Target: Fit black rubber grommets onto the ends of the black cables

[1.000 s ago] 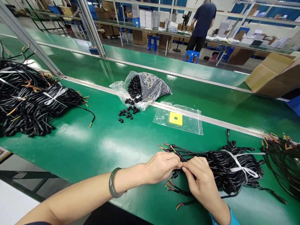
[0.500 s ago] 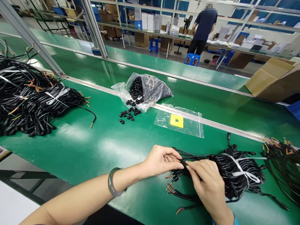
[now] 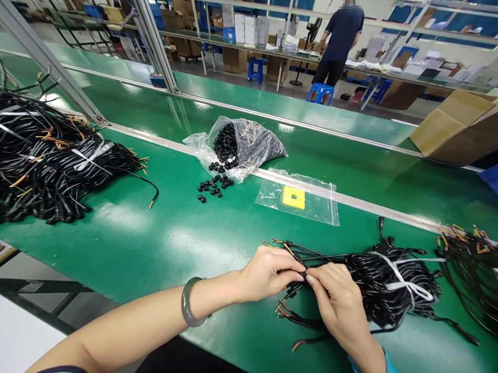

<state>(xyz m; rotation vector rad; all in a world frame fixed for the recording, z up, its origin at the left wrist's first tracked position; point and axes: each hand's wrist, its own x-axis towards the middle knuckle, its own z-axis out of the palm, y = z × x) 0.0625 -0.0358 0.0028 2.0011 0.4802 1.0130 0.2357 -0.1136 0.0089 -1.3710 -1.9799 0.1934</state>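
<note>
Green tabletop (image 3: 153,251) fills my head view. At near right, my left hand (image 3: 271,271) and right hand (image 3: 336,295) meet, each in a narrow thumb-and-finger pinch on a small black piece (image 3: 304,274); fingers hide most of it. I see cable ends (image 3: 285,308) around the grip and, just right, a black cable bundle (image 3: 375,299) bound by a white tie (image 3: 401,279). Farther, around centre: black caps (image 3: 214,185) lying loose before a clear bag (image 3: 261,144) of more. Far left, I note a larger cable pile (image 3: 45,162).
</note>
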